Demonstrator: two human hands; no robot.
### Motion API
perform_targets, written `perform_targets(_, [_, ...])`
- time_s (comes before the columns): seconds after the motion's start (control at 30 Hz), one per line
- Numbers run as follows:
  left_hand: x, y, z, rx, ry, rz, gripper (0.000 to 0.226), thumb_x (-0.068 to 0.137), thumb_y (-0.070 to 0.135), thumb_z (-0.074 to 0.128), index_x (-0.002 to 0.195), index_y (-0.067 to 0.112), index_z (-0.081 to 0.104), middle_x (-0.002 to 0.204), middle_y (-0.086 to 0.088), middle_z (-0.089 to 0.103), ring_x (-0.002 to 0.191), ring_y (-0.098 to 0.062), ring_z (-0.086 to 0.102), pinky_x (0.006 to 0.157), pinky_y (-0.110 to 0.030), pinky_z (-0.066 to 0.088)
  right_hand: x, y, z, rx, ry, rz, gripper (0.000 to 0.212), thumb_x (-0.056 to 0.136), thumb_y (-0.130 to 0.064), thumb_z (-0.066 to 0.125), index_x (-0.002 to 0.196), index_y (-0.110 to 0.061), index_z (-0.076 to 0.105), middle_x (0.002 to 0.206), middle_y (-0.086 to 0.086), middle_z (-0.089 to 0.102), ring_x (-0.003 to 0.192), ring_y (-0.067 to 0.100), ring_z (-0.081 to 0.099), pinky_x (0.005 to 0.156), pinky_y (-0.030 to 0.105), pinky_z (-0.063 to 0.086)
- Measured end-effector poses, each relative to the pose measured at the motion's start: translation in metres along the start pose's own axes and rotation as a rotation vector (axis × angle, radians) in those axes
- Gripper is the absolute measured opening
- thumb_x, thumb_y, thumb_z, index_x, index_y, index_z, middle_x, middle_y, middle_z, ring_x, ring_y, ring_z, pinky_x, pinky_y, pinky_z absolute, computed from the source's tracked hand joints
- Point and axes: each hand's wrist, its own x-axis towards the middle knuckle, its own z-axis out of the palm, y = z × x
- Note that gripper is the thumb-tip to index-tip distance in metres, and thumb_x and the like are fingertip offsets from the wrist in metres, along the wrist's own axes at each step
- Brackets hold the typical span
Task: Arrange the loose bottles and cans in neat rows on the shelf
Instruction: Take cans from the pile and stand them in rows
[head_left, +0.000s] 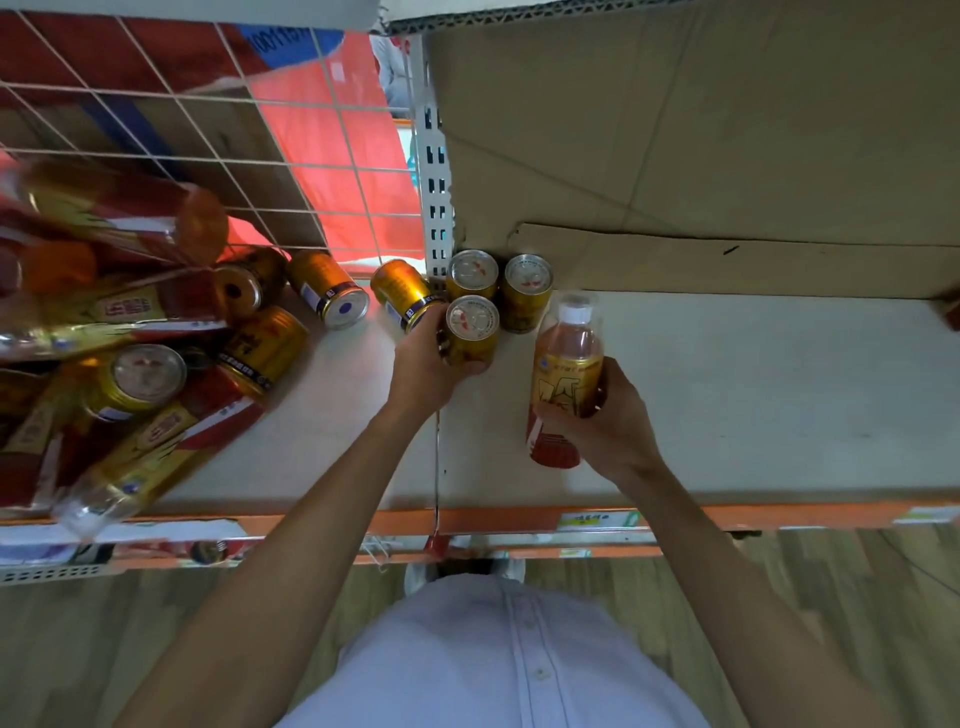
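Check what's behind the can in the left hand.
Back-left can and back-right can stand upright behind the held can in the left hand, cardboard sheet behind them. Contact between cans can't be told; shelf under the held can is covered.

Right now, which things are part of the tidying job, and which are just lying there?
Job: can in the left hand; bottle in the right hand; two standing cans; tipped cans; heap of bottles; shelf.
Just there: cardboard sheet; wire grid; price label.
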Motion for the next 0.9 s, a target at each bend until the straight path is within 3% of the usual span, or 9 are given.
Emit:
perform_targets(0.13, [-0.001, 0.001, -0.002, 0.007, -0.022, -0.009, 0.072, 0.069, 0.012, 0.088, 0.129, 0.018, 0.051, 0.117, 0.01, 0.055, 0.108, -0.007, 0.052, 0.074, -0.002, 0.038, -0.003, -0.001, 0.002, 0.01, 0.0, -0.004, 0.065, 0.073, -0.027, 0.087, 0.128, -0.017, 0.053, 0.112, -0.003, 0.066, 0.101, 0.017, 0.065, 0.087, 0.036, 0.058])
perform_targets(0.2, [-0.002, 0.002, -0.003, 0.019, -0.022, -0.004, 0.071, 0.069, 0.011, 0.088, 0.129, 0.017, 0.051, 0.119, 0.008, 0.056, 0.108, -0.007, 0.051, 0.075, -0.002, 0.037, -0.006, -0.002, 0.001, 0.011, -0.019, 0.0, 0.065, 0.073, -0.026, 0.087, 0.127, -0.018, 0.052, 0.111, -0.004, 0.066, 0.1, 0.016, 0.065, 0.085, 0.034, 0.058])
perform_targets(0.33, [-0.002, 0.004, -0.005, 0.047, -0.04, 0.006, 0.074, 0.068, 0.011, 0.088, 0.131, 0.017, 0.05, 0.129, -0.003, 0.06, 0.115, -0.015, 0.055, 0.091, -0.023, 0.049, -0.015, -0.008, 0.0, 0.011, -0.056, -0.005, 0.062, 0.074, -0.019, 0.085, 0.123, -0.022, 0.047, 0.103, -0.012, 0.061, 0.089, 0.003, 0.063, 0.066, 0.011, 0.05])
perform_targets(0.4, [-0.006, 0.009, -0.008, 0.052, -0.05, 0.01, 0.075, 0.068, 0.011, 0.088, 0.132, 0.017, 0.049, 0.13, -0.003, 0.06, 0.12, -0.021, 0.057, 0.095, -0.031, 0.05, -0.021, -0.01, 0.0, 0.061, -0.079, 0.002, 0.058, 0.077, -0.008, 0.082, 0.12, -0.022, 0.045, 0.1, -0.009, 0.059, 0.077, -0.005, 0.064, 0.054, 0.008, 0.048])
perform_targets(0.5, [-0.022, 0.022, -0.024, 0.009, 0.003, 0.025, 0.074, 0.07, 0.013, 0.088, 0.131, 0.018, 0.047, 0.129, 0.002, 0.059, 0.12, -0.019, 0.056, 0.093, -0.036, 0.053, -0.028, -0.009, 0.005, 0.126, -0.092, 0.041, 0.057, 0.072, -0.005, 0.082, 0.113, -0.024, 0.047, 0.102, 0.002, 0.063, 0.079, 0.009, 0.07, 0.056, 0.028, 0.06])
perform_targets(0.57, [-0.043, 0.031, -0.041, -0.092, 0.049, 0.039, 0.071, 0.073, 0.011, 0.086, 0.129, 0.024, 0.046, 0.124, 0.013, 0.055, 0.115, -0.008, 0.056, 0.088, -0.027, 0.053, -0.033, -0.005, 0.008, 0.085, -0.044, 0.052, 0.059, 0.065, -0.013, 0.085, 0.108, -0.03, 0.049, 0.099, -0.002, 0.067, 0.081, 0.018, 0.069, 0.061, 0.038, 0.062])
perform_targets(0.67, [-0.073, 0.039, -0.056, -0.105, -0.002, 0.068, 0.068, 0.075, 0.011, 0.084, 0.129, 0.032, 0.047, 0.125, 0.019, 0.054, 0.112, 0.002, 0.054, 0.084, -0.013, 0.05, -0.038, -0.002, 0.008, 0.001, -0.008, 0.044, 0.062, 0.062, -0.02, 0.088, 0.107, -0.033, 0.047, 0.094, -0.013, 0.066, 0.079, 0.006, 0.063, 0.06, 0.013, 0.046])
perform_targets(0.77, [-0.089, 0.032, -0.051, -0.068, -0.088, 0.059, 0.068, 0.077, 0.011, 0.083, 0.133, 0.031, 0.049, 0.133, 0.014, 0.054, 0.121, -0.008, 0.052, 0.09, -0.019, 0.051, -0.04, 0.0, 0.005, 0.021, -0.001, 0.063, 0.066, 0.062, -0.019, 0.089, 0.112, -0.033, 0.047, 0.096, -0.017, 0.065, 0.082, 0.005, 0.062, 0.059, 0.007, 0.043])
perform_targets(0.9, [-0.104, 0.026, -0.045, 0.029, -0.172, 0.093, 0.067, 0.079, 0.008, 0.08, 0.136, 0.03, 0.051, 0.131, 0.018, 0.052, 0.117, 0.002, 0.049, 0.084, -0.001, 0.044, -0.051, 0.01, 0.011, 0.093, 0.033, 0.124, 0.067, 0.059, -0.028, 0.087, 0.113, -0.037, 0.05, 0.098, -0.011, 0.07, 0.09, 0.014, 0.067, 0.079, 0.038, 0.056])
